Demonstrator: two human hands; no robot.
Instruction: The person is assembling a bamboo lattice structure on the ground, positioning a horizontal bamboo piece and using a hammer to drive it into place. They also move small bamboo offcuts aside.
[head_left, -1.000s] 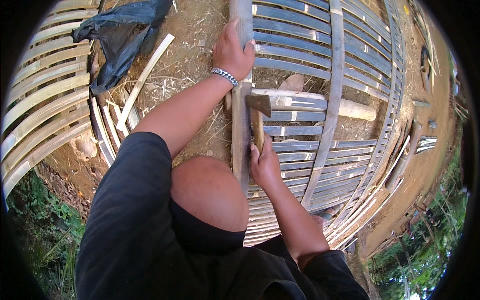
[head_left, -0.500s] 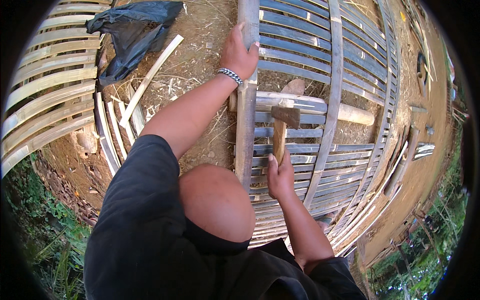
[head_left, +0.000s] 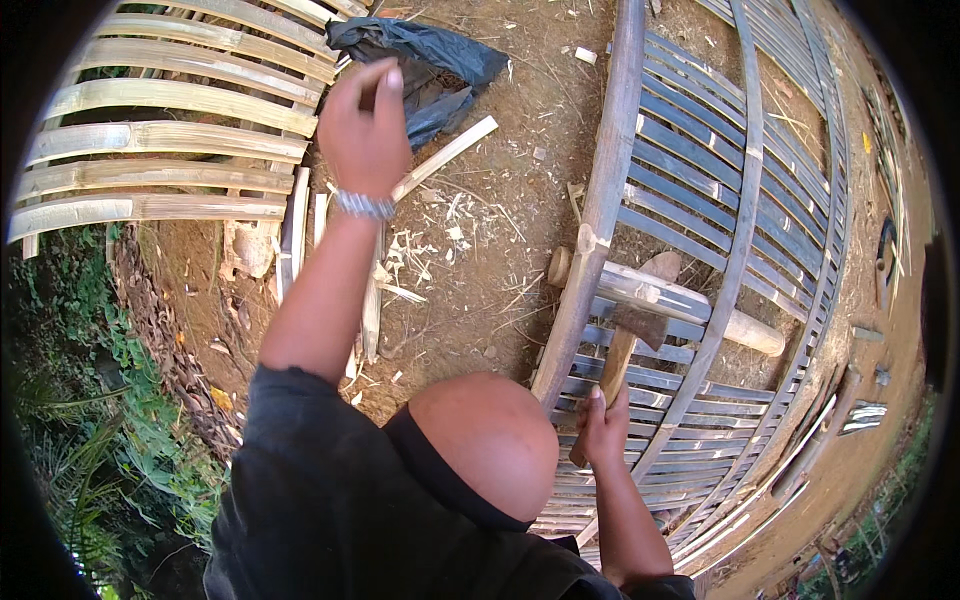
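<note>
My right hand (head_left: 603,430) is closed round the wooden handle of a hatchet (head_left: 618,366), whose dark metal head lies over the slats of a bamboo panel (head_left: 690,150). Raised over the ground on the left, my left hand (head_left: 365,135) has its fingers loosely bent, with a gap between thumb and fingers and nothing visible in them. It is nearest to a crumpled black plastic sheet (head_left: 440,50) and a pale split bamboo strip (head_left: 450,155). The panel's thick side rail (head_left: 610,150) runs between my two hands. A round bamboo pole (head_left: 755,333) lies crosswise at the panel.
Another panel of pale bamboo slats (head_left: 180,140) stands at the upper left. Wood chips (head_left: 410,260) and split strips (head_left: 297,225) litter the dirt by my knee (head_left: 490,440). Green plants (head_left: 110,420) grow at the lower left. Long poles (head_left: 815,430) lie at the right.
My left hand has let go of the rail and moved left, over beside the black plastic sheet. My view has shifted left. The hatchet stays in my right hand, tilted more to the right.
</note>
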